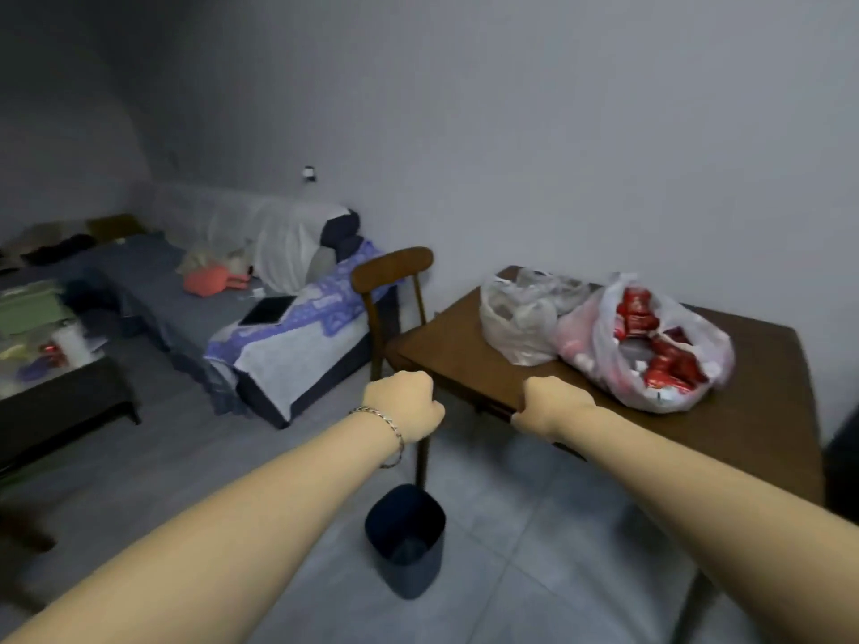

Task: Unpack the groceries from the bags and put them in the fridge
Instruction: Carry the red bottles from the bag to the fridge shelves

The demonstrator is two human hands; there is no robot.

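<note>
Groceries [650, 350] | red packets, stored in a clear bag [604, 337] touching a second bag [511, 323], both set on the brown table [767, 411] | left hand [404, 402] fisted by the table corner, hold not determinable | right hand [553, 402] clamped on the table edge | step judged: unpacking not begun, fridge not sighted | next: hands to be freed, a bag opened.
</note>
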